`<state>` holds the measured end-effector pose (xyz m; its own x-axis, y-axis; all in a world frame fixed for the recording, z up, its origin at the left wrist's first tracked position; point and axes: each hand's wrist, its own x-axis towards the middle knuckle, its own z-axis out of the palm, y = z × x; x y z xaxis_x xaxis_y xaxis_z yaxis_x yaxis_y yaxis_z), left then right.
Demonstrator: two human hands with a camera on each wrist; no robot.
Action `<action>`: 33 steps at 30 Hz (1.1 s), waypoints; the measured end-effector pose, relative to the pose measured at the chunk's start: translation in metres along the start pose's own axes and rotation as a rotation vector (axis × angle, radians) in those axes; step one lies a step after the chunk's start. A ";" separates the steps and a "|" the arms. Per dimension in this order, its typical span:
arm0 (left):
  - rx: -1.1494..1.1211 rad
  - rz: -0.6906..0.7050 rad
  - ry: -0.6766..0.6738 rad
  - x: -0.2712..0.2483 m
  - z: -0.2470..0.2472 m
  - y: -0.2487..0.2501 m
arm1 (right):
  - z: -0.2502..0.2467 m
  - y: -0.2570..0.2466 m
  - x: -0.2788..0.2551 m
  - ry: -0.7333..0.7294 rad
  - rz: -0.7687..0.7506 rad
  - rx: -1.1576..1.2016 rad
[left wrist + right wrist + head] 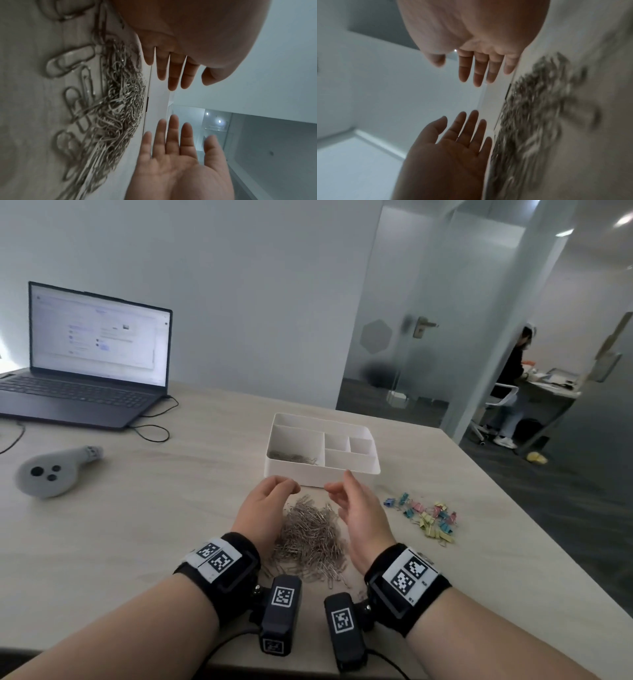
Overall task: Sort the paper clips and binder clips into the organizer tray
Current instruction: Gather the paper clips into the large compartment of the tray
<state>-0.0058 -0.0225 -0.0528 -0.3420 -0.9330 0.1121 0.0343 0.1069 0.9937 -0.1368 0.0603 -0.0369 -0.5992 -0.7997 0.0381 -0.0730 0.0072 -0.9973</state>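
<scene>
Both hands, left (265,501) and right (356,508), are empty with loose fingers, palms facing, above the clips (310,539) on the desk (137,508), near the tray (322,448). A big scoop can probably spill clips over the tray wall.

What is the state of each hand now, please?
Left hand: open, empty, above the paper clips.
Right hand: open, empty, palm facing the left.
</scene>
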 end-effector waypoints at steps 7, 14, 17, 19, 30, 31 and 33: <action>0.401 0.056 -0.104 0.013 -0.014 0.017 | -0.045 -0.029 0.016 -0.389 0.036 -0.704; 1.131 -0.125 -0.537 0.032 -0.028 0.032 | -0.053 -0.027 0.037 -0.637 0.217 -1.068; 1.306 -0.150 -0.666 0.031 -0.020 0.042 | -0.045 -0.028 0.037 -0.667 0.187 -1.130; 1.359 -0.132 -0.726 0.028 -0.012 0.049 | -0.038 -0.028 0.036 -0.682 0.133 -1.173; 1.177 -0.126 -0.741 0.038 0.005 0.043 | -0.019 -0.028 0.044 -0.727 0.071 -1.084; 1.141 -0.138 -0.737 0.041 0.004 0.041 | -0.019 -0.027 0.046 -0.723 0.070 -1.059; 1.085 -0.154 -0.732 0.045 0.001 0.037 | -0.020 -0.024 0.049 -0.718 0.072 -1.004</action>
<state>-0.0209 -0.0604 -0.0107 -0.7126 -0.5960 -0.3701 -0.6989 0.5566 0.4493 -0.1804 0.0333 -0.0099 -0.0775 -0.9244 -0.3734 -0.8269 0.2689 -0.4939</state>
